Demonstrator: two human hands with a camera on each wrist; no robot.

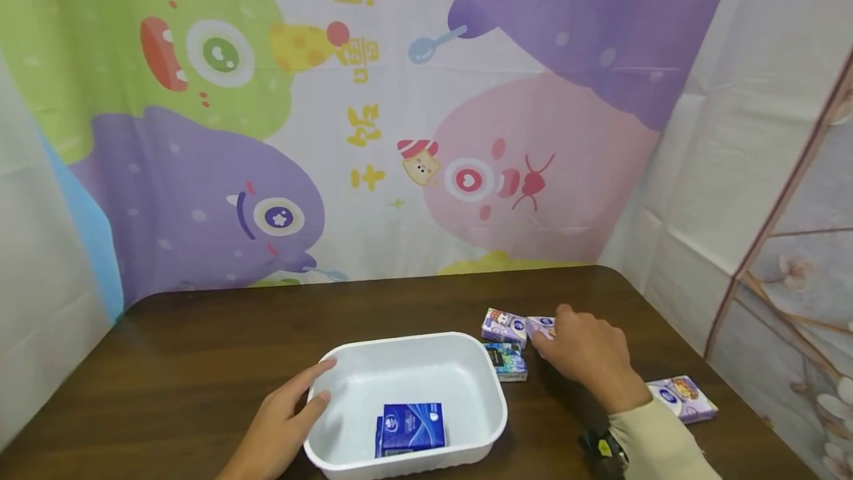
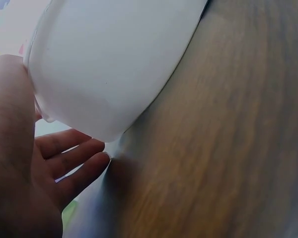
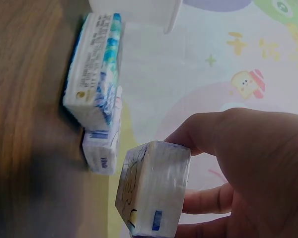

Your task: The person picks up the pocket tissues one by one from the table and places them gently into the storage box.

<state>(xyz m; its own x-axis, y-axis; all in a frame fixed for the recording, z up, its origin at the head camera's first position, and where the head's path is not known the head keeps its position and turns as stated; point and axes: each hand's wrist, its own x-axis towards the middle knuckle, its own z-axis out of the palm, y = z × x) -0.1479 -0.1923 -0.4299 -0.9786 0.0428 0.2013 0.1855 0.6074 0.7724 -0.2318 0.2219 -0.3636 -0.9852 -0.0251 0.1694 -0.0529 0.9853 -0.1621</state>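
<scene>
My left hand holds the left rim of a white plastic basin, several fingers against its outer wall in the left wrist view. A dark blue tissue pack lies in the basin, with another blue edge partly hidden behind it. My right hand pinches a purple-and-white tissue pack between thumb and fingers. In the right wrist view this pack looks raised off the table. Just left of that hand lie a purple tissue pack and a blue-green tissue pack, the latter beside the basin's right wall.
Another purple tissue pack lies near the right edge of the dark wooden table, beside the right sleeve. A cartoon-printed cloth hangs behind the table, and pale sheeting lines the right side.
</scene>
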